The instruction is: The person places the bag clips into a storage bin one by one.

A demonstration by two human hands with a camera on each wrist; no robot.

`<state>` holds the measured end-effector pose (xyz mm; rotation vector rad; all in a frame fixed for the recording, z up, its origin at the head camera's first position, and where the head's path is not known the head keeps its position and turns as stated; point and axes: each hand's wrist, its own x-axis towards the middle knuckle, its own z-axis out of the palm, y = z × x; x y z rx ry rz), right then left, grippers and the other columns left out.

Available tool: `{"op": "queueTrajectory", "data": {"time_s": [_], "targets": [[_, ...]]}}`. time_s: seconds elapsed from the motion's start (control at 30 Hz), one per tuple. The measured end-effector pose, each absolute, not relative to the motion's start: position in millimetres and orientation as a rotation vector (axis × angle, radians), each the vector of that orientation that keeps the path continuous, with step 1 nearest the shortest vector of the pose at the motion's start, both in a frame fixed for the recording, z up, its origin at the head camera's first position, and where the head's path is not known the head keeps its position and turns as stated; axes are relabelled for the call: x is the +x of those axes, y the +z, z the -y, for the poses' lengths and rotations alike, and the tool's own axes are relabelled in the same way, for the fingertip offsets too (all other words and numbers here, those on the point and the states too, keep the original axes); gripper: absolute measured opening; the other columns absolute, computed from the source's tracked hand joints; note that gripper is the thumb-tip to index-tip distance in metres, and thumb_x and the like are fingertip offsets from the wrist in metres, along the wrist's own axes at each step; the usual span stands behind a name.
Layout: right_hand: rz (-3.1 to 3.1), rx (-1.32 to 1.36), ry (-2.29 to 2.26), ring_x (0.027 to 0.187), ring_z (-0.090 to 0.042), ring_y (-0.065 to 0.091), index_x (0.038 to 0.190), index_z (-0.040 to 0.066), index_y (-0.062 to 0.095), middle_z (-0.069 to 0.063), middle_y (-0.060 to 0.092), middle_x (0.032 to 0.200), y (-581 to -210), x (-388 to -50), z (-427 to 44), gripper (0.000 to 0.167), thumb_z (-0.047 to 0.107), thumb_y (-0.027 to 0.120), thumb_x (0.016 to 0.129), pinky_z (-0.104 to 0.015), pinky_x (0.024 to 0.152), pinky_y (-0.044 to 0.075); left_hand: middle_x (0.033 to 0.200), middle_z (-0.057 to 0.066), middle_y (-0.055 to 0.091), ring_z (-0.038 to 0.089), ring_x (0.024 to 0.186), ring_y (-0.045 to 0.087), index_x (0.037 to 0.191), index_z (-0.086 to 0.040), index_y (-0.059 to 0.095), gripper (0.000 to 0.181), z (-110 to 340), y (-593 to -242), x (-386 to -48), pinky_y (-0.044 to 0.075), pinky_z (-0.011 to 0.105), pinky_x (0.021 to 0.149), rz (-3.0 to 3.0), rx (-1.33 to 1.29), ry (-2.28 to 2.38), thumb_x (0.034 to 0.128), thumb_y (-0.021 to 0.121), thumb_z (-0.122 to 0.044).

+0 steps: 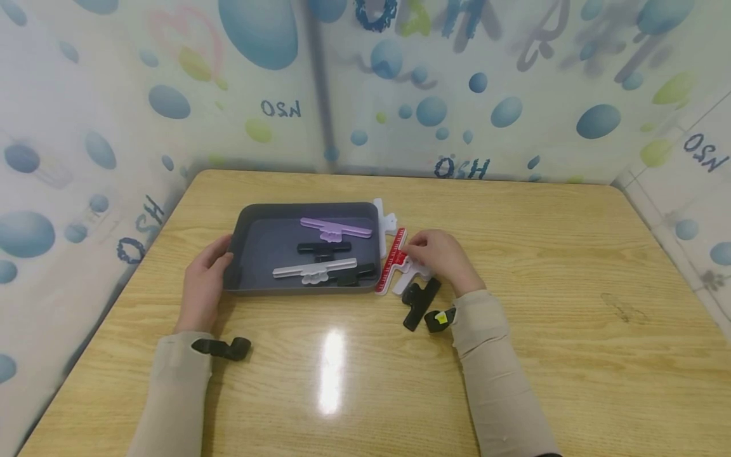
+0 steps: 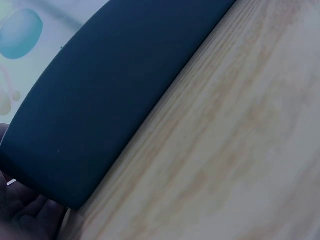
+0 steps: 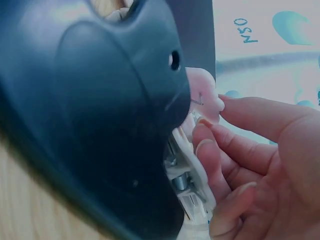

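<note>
My left hand (image 1: 202, 282) grips the left end of a dark grey tray (image 1: 242, 212), its fingers curled at the corner. My right hand (image 1: 445, 257) pinches the handle of a red and white clip (image 1: 392, 263), just right of the tray; close up, that handle (image 3: 204, 90) looks pink between thumb and fingertips. A pale clip (image 1: 407, 279) and a black clip (image 1: 421, 304) lie beside it, below the hand. The black clip (image 3: 100, 110) fills much of the right wrist view. A white clip (image 1: 381, 225) stands against the tray's right wall.
Inside the tray lie a purple clip (image 1: 342, 227), a light grey clip (image 1: 314, 269) and black clips (image 1: 324, 247). The wooden table (image 1: 559, 285) meets a patterned wall (image 1: 502, 146) at its back edge. Black straps sit on both wrists.
</note>
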<state>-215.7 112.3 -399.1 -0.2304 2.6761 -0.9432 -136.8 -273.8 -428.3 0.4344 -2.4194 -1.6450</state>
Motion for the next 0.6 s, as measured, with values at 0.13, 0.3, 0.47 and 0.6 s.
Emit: {"op": "queueTrajectory", "data": {"time_s": [0.13, 0.3, 0.47, 0.6], "targets": [[-2.666, -0.273, -0.975, 0.080, -0.019, 0.051, 0.099, 0.014, 0.063, -0.002, 0.060, 0.092, -398.3, -214.9, -110.3, 0.025, 0.034, 0.057, 0.086, -0.031, 0.067, 0.043, 0.138, -0.003, 0.038, 0.011, 0.126, 0.032, 0.135, -0.020, 0.040, 0.041, 273.5, -428.2, -136.8, 0.026, 0.033, 0.104, 2.421, 0.438, -1.641, 0.0951, 0.040, -0.030], [-2.653, -0.272, -1.003, 0.080, -0.020, 0.052, 0.097, 0.017, 0.062, -0.001, 0.060, 0.089, -398.3, -213.8, -108.1, 0.020, 0.033, 0.060, 0.085, -0.031, 0.067, 0.044, 0.138, -0.002, 0.039, 0.011, 0.126, 0.033, 0.135, -0.020, 0.040, 0.041, 273.7, -428.6, -136.8, 0.027, 0.034, 0.104, 2.420, 0.438, -1.638, 0.0950, 0.041, -0.030], [-2.646, -0.275, -1.012, 0.078, -0.020, 0.051, 0.097, 0.018, 0.062, -0.002, 0.059, 0.087, -398.0, -213.5, -107.8, 0.019, 0.032, 0.060, 0.084, -0.030, 0.065, 0.043, 0.138, -0.002, 0.039, 0.011, 0.125, 0.033, 0.135, -0.021, 0.041, 0.041, 273.6, -428.4, -136.9, 0.027, 0.033, 0.104, 2.418, 0.445, -1.642, 0.0949, 0.041, -0.030], [-2.641, -0.282, -1.006, 0.079, -0.020, 0.052, 0.098, 0.018, 0.062, -0.002, 0.059, 0.088, -397.7, -213.4, -107.8, 0.021, 0.033, 0.061, 0.084, -0.030, 0.065, 0.044, 0.138, -0.003, 0.039, 0.011, 0.126, 0.033, 0.135, -0.022, 0.040, 0.041, 273.7, -427.8, -136.7, 0.026, 0.033, 0.104, 2.420, 0.448, -1.646, 0.0949, 0.041, -0.031]]}}
